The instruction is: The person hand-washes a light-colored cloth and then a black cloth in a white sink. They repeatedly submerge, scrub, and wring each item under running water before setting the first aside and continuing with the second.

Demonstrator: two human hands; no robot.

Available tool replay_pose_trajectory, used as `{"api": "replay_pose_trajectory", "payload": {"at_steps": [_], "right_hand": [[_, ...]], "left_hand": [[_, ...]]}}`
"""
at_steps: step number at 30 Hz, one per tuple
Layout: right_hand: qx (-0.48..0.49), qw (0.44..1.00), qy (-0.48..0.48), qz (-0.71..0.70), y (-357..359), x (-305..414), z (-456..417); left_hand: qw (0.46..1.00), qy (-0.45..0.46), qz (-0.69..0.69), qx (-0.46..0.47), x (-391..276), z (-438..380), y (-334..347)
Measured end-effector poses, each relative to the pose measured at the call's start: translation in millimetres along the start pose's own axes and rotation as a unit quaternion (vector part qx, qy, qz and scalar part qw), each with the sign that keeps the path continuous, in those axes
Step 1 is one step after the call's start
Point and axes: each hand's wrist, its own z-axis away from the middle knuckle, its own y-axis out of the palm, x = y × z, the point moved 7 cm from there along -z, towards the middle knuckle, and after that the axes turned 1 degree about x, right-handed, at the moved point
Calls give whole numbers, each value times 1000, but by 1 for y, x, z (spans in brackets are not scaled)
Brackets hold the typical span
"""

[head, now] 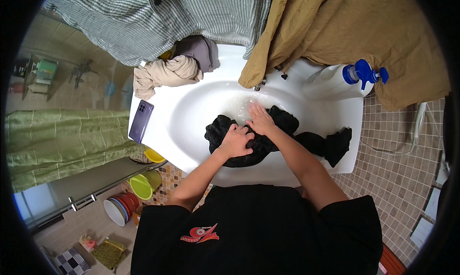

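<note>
A wet, bunched black garment (248,160) lies in the white washbasin (187,113), and one end of it stretches right onto the basin's rim. My left hand (237,140) presses on the bundle with its fingers curled into the cloth. Beside it, my right hand (261,120) is held flat with fingers extended toward the tap, its wrist over the cloth. Splashing water (242,104) shows at its fingertips. The metal tap (259,84) is partly hidden by a hanging brown cloth (309,34).
A large white pump bottle (332,83) with a blue top stands at the basin's back right. On the left rim lie a purple phone (141,121), a beige cloth (167,75) and a grey cloth (201,52). A striped garment (172,20) hangs above. Buckets (145,184) stand at lower left.
</note>
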Motion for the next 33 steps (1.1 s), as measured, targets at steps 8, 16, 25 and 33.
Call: {"api": "replay_pose_trajectory", "payload": {"at_steps": [8,16,25,33], "right_hand": [[29,999,29,-2,-1,-1,4],[-22,999,17,-15,-9,1,8],[44,998,30,22,-6,3,2],[-324,889,54,-318,-71,-7,45]], "left_hand": [[999,-2,16,-31,3,5,0],[999,-11,21,-41,4,6,2],[999,-11,16,-41,4,7,3],[999,-11,19,-46,6,5,0]]}}
